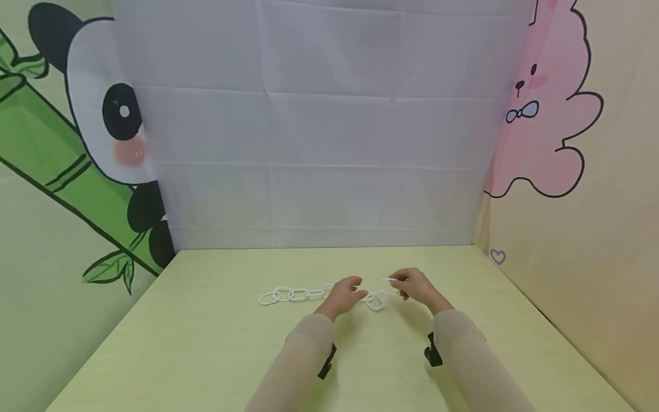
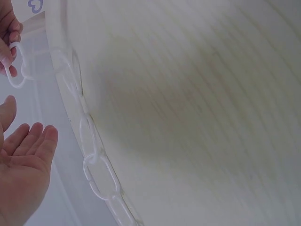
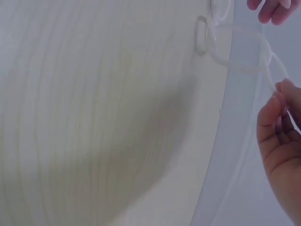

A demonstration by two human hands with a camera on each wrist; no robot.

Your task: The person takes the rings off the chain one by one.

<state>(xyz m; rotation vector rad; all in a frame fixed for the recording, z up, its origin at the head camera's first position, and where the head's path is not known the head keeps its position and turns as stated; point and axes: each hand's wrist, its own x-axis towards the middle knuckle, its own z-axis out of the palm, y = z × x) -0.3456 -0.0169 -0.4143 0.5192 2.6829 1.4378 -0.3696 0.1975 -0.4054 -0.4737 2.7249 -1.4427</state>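
Observation:
A white plastic chain (image 1: 292, 294) of several oval links stretches left to right on the table. My right hand (image 1: 416, 286) pinches a link at the chain's right end between thumb and fingertips. In the right wrist view that link (image 3: 269, 77) is lifted and hooks through the neighbouring one. My left hand (image 1: 344, 294) is over the chain a short way left of the right hand, its fingers loosely extended. The left wrist view shows its palm (image 2: 23, 179) turned up with nothing in it, and the links trailing down beside it.
The pale yellow wood-grain table (image 1: 221, 355) carries the chain. Behind it hangs a white creased cloth (image 1: 329, 126). Side walls show a panda (image 1: 108, 103) on the left and a pink bear (image 1: 551, 131) on the right. Black straps (image 1: 433, 350) sit at both wrists.

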